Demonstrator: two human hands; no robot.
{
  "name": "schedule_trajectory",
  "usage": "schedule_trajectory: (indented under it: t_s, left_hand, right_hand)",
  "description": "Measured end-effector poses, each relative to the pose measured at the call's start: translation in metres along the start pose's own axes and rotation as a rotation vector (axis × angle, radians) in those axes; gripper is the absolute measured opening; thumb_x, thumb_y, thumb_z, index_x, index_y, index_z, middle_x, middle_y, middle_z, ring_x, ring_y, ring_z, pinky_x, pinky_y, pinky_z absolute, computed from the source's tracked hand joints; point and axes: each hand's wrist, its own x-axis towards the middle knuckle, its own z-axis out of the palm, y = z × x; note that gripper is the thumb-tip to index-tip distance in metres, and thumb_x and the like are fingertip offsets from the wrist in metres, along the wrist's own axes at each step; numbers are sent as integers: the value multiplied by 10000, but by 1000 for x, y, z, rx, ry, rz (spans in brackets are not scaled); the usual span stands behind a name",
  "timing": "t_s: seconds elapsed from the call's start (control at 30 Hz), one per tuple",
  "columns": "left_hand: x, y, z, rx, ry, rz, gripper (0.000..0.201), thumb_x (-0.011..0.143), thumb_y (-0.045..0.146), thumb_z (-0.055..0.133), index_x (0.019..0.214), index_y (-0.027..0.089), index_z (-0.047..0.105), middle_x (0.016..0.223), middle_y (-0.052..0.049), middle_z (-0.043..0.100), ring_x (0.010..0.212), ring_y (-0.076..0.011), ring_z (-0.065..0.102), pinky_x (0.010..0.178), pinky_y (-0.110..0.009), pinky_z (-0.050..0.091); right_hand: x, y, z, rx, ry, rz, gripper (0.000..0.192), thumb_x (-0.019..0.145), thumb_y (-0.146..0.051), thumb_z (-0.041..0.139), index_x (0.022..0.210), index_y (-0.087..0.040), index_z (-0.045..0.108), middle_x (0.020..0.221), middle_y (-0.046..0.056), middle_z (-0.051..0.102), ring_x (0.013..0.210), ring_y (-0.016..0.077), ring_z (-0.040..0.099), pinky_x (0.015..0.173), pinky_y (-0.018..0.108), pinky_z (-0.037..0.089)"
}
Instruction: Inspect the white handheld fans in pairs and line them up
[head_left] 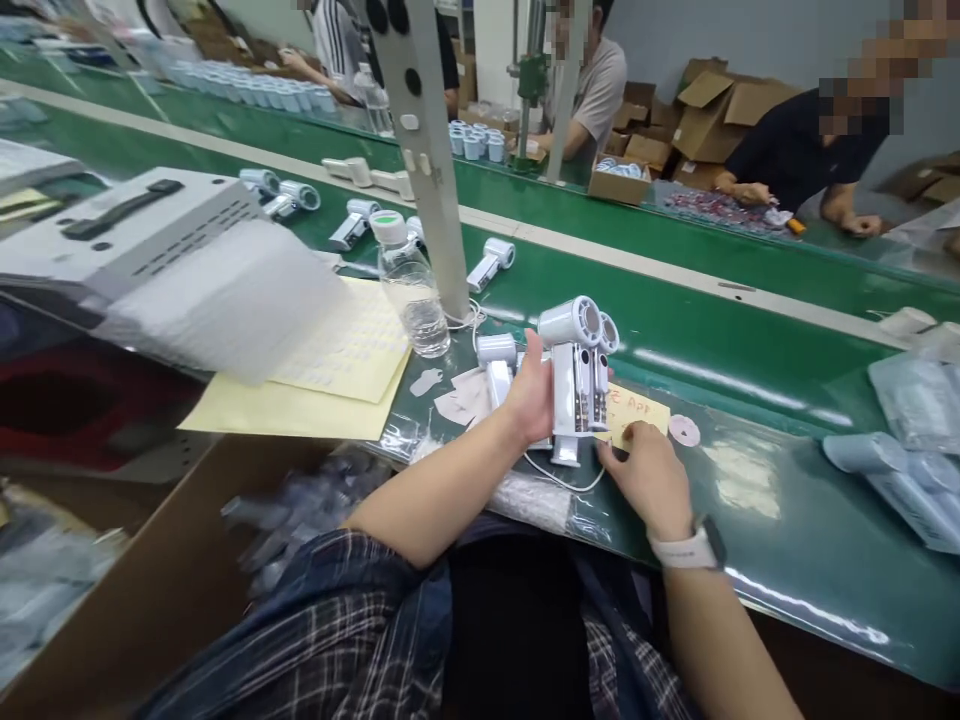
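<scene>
Head view: with left hand (531, 400), wrapped round white handheld units (567, 388), raised over near side of green table (787, 540) | with right hand (652, 475), bent-fingered, close to units' lower ends, beside yellow note (646, 405); cannot tell whether pinching anything | probably best: support units from behind, keep fingertips off exposed inner parts, avoid snagging white cord (577, 489) below

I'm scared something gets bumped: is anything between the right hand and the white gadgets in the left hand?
Nothing visible is: the right hand is close beside the white gadgets in the left hand. A thin white cable curves below but doesn't seem to block it.
</scene>
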Motion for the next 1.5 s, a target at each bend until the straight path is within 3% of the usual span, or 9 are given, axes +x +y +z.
schedule_trajectory:
  t_s: [0.17, 0.27, 0.33, 0.47, 0.6, 0.73, 0.9, 1.07, 1.5]
  left_hand:
    - [-3, 9, -5, 68, -25, 235, 688, 815, 826, 691, 929, 150, 741, 1062, -155, 810, 1126, -329, 767, 915, -380, 630]
    - [-8, 10, -1, 110, -89, 314, 709, 714, 863, 752, 838, 168, 685, 1105, -162, 796, 1292, -393, 690, 1003, -442, 609]
    - [-11, 10, 3, 127, -110, 320, 757, 676, 916, 727, 807, 175, 657, 1135, -179, 784, 1364, -423, 634, 1054, -490, 585]
    - [-13, 9, 5, 117, -147, 317, 808, 597, 981, 703, 708, 185, 620, 1124, -162, 787, 1359, -417, 636, 1072, -502, 575]
    - [-10, 6, 0, 170, -157, 416, 835, 483, 987, 744, 674, 179, 655, 1072, -143, 795, 1270, -396, 689, 990, -436, 601]
    - [-11, 3, -3, 191, -134, 449, 838, 442, 988, 755, 660, 185, 659, 1092, -136, 792, 1264, -373, 683, 914, -378, 603]
    - [-14, -2, -3, 161, -125, 488, 878, 419, 1032, 706, 654, 188, 647, 1041, -135, 785, 1193, -357, 704, 893, -392, 609]
    - [-16, 1, 0, 41, -154, 410, 865, 457, 1024, 706, 644, 186, 600, 1124, -128, 775, 1140, -326, 726, 876, -374, 603]
    - [-18, -8, -5, 193, -217, 442, 919, 380, 1086, 640, 603, 196, 607, 1062, -173, 784, 1155, -391, 726, 836, -406, 632]
  right_hand:
    - [-22, -15, 14, 100, -187, -78, 218, 853, -451, 624, 819, -245, 560, 767, 79, 686, 799, 283, 683, 762, 419, 538]
    - [-32, -32, 7, 439, -408, -64, 354, 879, -552, 676, 997, -219, 690, 722, 47, 734, 691, 242, 716, 674, 368, 572]
    - [-33, -42, 6, 625, -447, -37, 388, 813, -564, 788, 939, -200, 743, 647, 44, 723, 610, 231, 703, 599, 347, 572]
    - [-35, -55, 16, 671, -350, -82, 354, 798, -521, 855, 727, -193, 741, 561, 40, 686, 519, 199, 656, 532, 314, 557]
    - [-45, -58, 27, 735, -228, -95, 354, 899, -524, 797, 775, -202, 715, 549, -5, 632, 506, 162, 626, 515, 270, 519]
    - [-54, -60, 32, 839, -246, -59, 411, 1006, -506, 686, 728, -219, 588, 529, -43, 540, 487, 145, 590, 514, 259, 484]
    - [-52, -57, 29, 590, -202, -272, 313, 1044, -492, 610, 893, -231, 697, 789, 28, 718, 706, 186, 673, 661, 291, 530]
    - [-54, -54, 30, 563, -124, -381, 327, 1047, -433, 611, 793, -232, 655, 680, -13, 611, 570, 141, 535, 549, 248, 437]
    - [-66, -54, 44, 946, -71, -12, 351, 1037, -475, 671, 803, -222, 601, 491, -70, 485, 509, 142, 581, 571, 257, 456]
